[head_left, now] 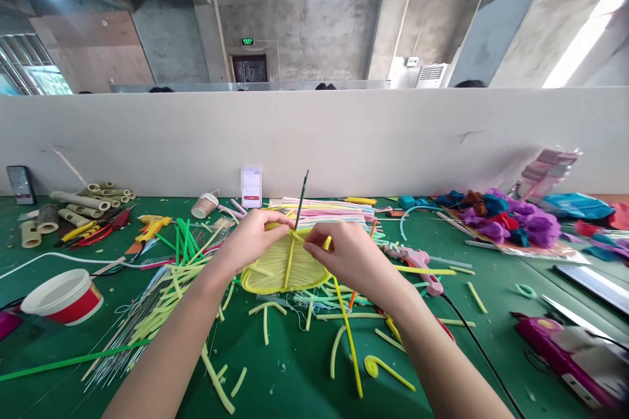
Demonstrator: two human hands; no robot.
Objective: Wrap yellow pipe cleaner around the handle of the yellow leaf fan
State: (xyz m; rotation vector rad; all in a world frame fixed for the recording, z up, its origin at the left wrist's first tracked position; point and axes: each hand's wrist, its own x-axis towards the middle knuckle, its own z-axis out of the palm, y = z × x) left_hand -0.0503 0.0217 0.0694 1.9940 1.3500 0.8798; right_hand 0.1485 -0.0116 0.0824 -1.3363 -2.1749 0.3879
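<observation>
A flat, rounded yellow piece (268,275) made of pipe cleaners in close rows, with a midrib down its middle, is between my hands above the table. From its top a thin dark green stem (301,199) sticks up, tilted slightly right. My left hand (258,235) is closed, its thumb and forefinger pinching the top of the piece near the stem's base. My right hand (341,248) pinches a yellow pipe cleaner (297,235) at that same spot. My fingers partly hide the joint.
Cut pipe cleaners (162,307) and wires litter the green table (275,379). A yellow glue gun (151,227) lies left, a pink glue gun (417,265) right. A paper cup (66,298) stands front left. A phone (251,187) leans on the white partition (314,137).
</observation>
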